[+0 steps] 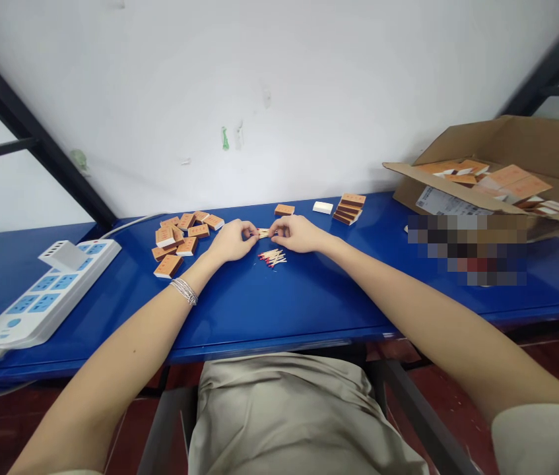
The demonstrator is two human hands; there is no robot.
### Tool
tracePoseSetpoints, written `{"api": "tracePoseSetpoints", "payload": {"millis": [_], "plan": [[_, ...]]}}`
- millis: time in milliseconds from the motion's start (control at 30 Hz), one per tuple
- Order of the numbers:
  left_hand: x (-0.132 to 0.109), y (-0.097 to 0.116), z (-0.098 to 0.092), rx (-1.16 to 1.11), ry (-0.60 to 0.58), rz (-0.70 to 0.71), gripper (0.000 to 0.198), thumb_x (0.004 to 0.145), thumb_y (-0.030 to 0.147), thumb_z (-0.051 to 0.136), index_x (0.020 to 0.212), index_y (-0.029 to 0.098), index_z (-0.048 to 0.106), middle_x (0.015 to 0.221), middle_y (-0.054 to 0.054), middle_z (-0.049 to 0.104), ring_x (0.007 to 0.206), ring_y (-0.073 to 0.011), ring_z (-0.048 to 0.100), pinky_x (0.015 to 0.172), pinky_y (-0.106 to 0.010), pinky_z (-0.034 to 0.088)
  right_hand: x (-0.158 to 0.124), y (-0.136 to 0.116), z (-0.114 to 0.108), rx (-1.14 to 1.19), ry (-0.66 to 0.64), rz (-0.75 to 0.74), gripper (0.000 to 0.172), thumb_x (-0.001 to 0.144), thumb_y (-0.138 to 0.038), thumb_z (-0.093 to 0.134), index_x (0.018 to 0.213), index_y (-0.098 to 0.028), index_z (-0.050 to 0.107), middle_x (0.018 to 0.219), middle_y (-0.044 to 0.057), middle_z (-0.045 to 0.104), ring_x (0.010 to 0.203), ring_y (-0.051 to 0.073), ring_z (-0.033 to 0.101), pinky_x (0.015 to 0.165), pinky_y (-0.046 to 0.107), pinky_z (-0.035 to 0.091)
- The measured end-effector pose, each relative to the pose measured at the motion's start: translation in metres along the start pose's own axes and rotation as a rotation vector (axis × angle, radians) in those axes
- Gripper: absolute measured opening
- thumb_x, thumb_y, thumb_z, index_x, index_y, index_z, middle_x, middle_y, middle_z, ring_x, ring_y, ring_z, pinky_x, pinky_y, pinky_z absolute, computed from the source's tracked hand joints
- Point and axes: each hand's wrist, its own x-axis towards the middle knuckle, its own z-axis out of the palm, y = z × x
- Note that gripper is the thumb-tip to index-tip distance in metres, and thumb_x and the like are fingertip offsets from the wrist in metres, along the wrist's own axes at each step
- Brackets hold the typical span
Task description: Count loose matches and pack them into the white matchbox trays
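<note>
Between my two hands lies a small bundle of matches [264, 233], level above or on the blue tabletop. My left hand [234, 239] pinches its left end with thumb and fingers. At the right end, my right hand [299, 234] is closed in a pinch on the same bundle. Just below, a loose pile of red-tipped matches [272, 257] rests on the table. Behind my right hand sits an orange matchbox [284, 210]. A white matchbox tray [323, 208] lies farther right, beside a stack of matchboxes [349, 208].
Several matchboxes [180, 236] are heaped to the left on the blue table [279, 310]. A white power strip [51, 290] with a plug and cable stands at far left. An open cardboard box [408, 175] holding more matchboxes is at right, behind a blurred-out item.
</note>
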Motion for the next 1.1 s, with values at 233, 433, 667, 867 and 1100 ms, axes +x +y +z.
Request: {"api": "tracePoseSetpoints", "payload": {"millis": [233, 433, 667, 867, 1100], "plan": [[0.0, -0.003, 0.0, -0.008, -0.026, 0.046, 0.019, 0.08, 0.029, 0.058, 0.088, 0.02, 0.073, 0.085, -0.005, 0.067, 0.078, -0.0181, 0.06, 0.077, -0.032, 0.047, 0.005, 0.006, 0.013, -0.116, 0.074, -0.059, 0.022, 0.079, -0.015, 0.057, 0.097, -0.014, 0.07, 0.074, 0.002, 0.062, 0.066, 0.013, 0.053, 0.065, 0.025, 0.038], [0.0, -0.003, 0.0, -0.037, -0.011, 0.021, 0.018, 0.079, 0.028, 0.06, 0.088, 0.019, 0.073, 0.084, -0.004, 0.067, 0.075, -0.0172, 0.059, 0.077, -0.032, 0.046, 0.006, 0.002, 0.014, -0.148, 0.082, -0.048, 0.016, 0.081, -0.015, 0.056, 0.089, -0.014, 0.07, 0.08, 0.005, 0.065, 0.072, 0.014, 0.055, 0.067, 0.025, 0.039], [0.001, -0.004, -0.003, -0.045, -0.017, -0.059, 0.02, 0.079, 0.027, 0.06, 0.091, 0.018, 0.072, 0.083, -0.004, 0.069, 0.068, -0.0156, 0.058, 0.073, -0.031, 0.047, 0.004, -0.005, 0.011, -0.171, 0.014, -0.019, 0.016, 0.08, -0.007, 0.051, 0.084, -0.012, 0.067, 0.082, 0.008, 0.064, 0.069, 0.014, 0.053, 0.067, 0.025, 0.039], [0.001, -0.004, -0.003, -0.018, -0.011, -0.072, 0.019, 0.077, 0.024, 0.059, 0.089, 0.018, 0.072, 0.084, -0.004, 0.07, 0.069, -0.0164, 0.058, 0.073, -0.031, 0.047, -0.001, -0.016, 0.004, -0.078, -0.089, 0.005, 0.014, 0.075, -0.008, 0.055, 0.078, -0.015, 0.066, 0.077, 0.004, 0.065, 0.064, 0.012, 0.052, 0.064, 0.024, 0.039], [0.001, -0.004, 0.002, 0.039, 0.0, -0.025, 0.019, 0.078, 0.025, 0.058, 0.088, 0.019, 0.073, 0.084, -0.005, 0.067, 0.079, -0.0182, 0.059, 0.079, -0.031, 0.047, -0.002, -0.014, 0.002, -0.065, -0.014, 0.043, 0.011, 0.076, -0.014, 0.059, 0.084, -0.015, 0.066, 0.076, 0.002, 0.064, 0.064, 0.012, 0.053, 0.063, 0.024, 0.039]]}}
